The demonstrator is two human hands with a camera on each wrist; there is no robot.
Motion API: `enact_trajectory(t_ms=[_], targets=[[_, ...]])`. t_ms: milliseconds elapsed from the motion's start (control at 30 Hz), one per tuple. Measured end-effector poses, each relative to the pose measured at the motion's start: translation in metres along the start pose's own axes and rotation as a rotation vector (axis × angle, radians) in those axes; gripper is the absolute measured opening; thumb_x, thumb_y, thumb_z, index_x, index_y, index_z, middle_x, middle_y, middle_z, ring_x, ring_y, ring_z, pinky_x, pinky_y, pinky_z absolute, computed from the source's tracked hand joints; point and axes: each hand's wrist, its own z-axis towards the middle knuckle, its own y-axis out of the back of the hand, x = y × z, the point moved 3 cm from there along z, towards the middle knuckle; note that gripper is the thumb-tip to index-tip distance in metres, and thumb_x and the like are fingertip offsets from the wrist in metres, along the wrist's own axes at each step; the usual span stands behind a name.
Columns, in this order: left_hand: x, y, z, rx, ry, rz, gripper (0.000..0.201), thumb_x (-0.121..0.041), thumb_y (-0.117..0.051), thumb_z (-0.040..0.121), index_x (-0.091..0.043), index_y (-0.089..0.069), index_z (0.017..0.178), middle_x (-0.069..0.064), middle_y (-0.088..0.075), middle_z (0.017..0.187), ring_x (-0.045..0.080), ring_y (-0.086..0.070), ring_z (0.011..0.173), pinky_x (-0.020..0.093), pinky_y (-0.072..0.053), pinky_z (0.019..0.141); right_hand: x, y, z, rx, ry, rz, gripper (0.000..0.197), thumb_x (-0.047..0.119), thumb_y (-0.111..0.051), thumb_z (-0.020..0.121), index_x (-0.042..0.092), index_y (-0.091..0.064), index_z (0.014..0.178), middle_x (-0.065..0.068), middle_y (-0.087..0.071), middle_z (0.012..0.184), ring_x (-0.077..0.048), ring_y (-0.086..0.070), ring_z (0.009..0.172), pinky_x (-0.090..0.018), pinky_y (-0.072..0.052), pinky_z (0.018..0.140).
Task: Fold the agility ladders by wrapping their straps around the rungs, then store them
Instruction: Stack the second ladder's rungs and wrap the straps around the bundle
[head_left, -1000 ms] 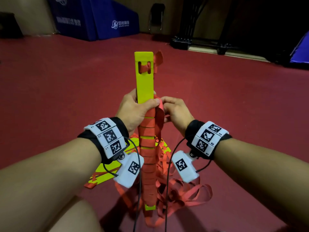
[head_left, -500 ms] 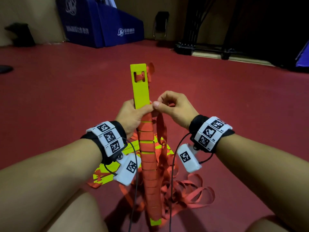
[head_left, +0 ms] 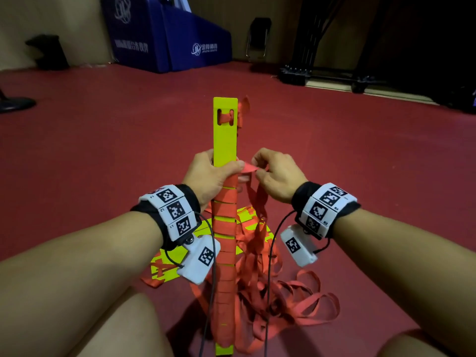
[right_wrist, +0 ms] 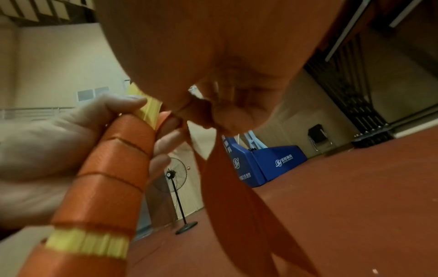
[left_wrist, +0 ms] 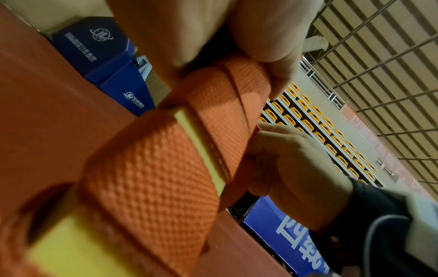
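A stack of yellow ladder rungs [head_left: 224, 140] stands upright in front of me, its lower two thirds wound in orange strap [head_left: 226, 228]. My left hand [head_left: 211, 173] grips the stack at the top of the winding, thumb across the front. My right hand [head_left: 273, 173] pinches the free orange strap [head_left: 248, 168] just right of the stack. Loose strap [head_left: 296, 300] trails down to the floor. In the left wrist view the wound strap [left_wrist: 151, 176] fills the frame; the right wrist view shows the pinched strap [right_wrist: 227, 183] hanging beside the rungs [right_wrist: 151, 108].
A second yellow and orange ladder [head_left: 170, 258] lies on the red floor [head_left: 103, 150] behind the stack. Blue padded blocks [head_left: 164, 37] stand at the far wall, a folding chair [head_left: 257, 37] and dark racks [head_left: 334, 76] to the right. A standing fan [right_wrist: 176, 187] is nearby.
My right hand has moved from the front of the stack out to its right side, drawing the strap with it. The left hand keeps its grip.
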Motion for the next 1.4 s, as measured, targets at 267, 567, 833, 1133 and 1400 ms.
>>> enact_trajectory(t_ms=[267,567,833,1133,1400], targets=[[-0.005,0.017,0.011,-0.106,-0.029,-0.009,0.01,0.001,-0.067,0.092,-0.004,-0.058,0.091,0.01,-0.07,0.077,0.026,-0.075,0.066,0.035,-0.061,0.054,-0.011,0.003,0.012,0.011,-0.027,0.179,0.023,0.022,-0.068,0.084,0.023,-0.047,0.077,0.008,-0.055,0.06,-0.017,-0.052,0.058,-0.033,-0.042,0.061],[-0.006,0.026,0.006,-0.03,-0.013,-0.072,0.013,0.005,-0.061,0.093,-0.006,-0.057,0.088,0.01,-0.067,0.072,0.026,-0.074,0.063,0.035,-0.059,0.054,-0.025,-0.004,0.009,0.112,0.001,0.295,0.031,0.001,-0.073,0.082,0.022,-0.052,0.09,0.001,-0.069,0.093,-0.022,-0.07,0.081,-0.037,-0.057,0.077],[-0.006,0.012,-0.005,0.083,-0.025,0.01,0.009,0.007,-0.06,0.092,0.0,-0.062,0.097,0.01,-0.065,0.063,0.018,-0.064,0.05,0.03,-0.057,0.05,0.02,-0.007,0.004,0.255,0.006,0.794,0.023,0.034,-0.062,0.087,0.011,-0.063,0.093,-0.016,-0.057,0.076,-0.024,-0.053,0.066,-0.039,-0.046,0.065],[-0.001,0.015,-0.003,0.146,-0.06,0.138,0.008,-0.018,-0.065,0.093,-0.013,-0.06,0.091,-0.005,-0.065,0.062,0.012,-0.061,0.053,0.029,-0.052,0.056,0.02,0.006,0.001,0.252,0.027,0.302,0.031,0.028,-0.051,0.104,0.013,-0.054,0.077,-0.007,-0.065,0.062,-0.027,-0.062,0.052,-0.028,-0.046,0.05],[0.004,0.011,0.001,0.079,-0.101,0.162,0.066,-0.064,-0.033,0.089,-0.007,-0.062,0.109,0.001,-0.071,0.079,0.013,-0.064,0.07,0.029,-0.054,0.068,0.033,-0.005,0.004,0.164,0.127,0.135,0.041,0.048,-0.071,0.087,0.008,-0.059,0.087,0.002,-0.059,0.065,-0.01,-0.052,0.056,-0.034,-0.041,0.057]])
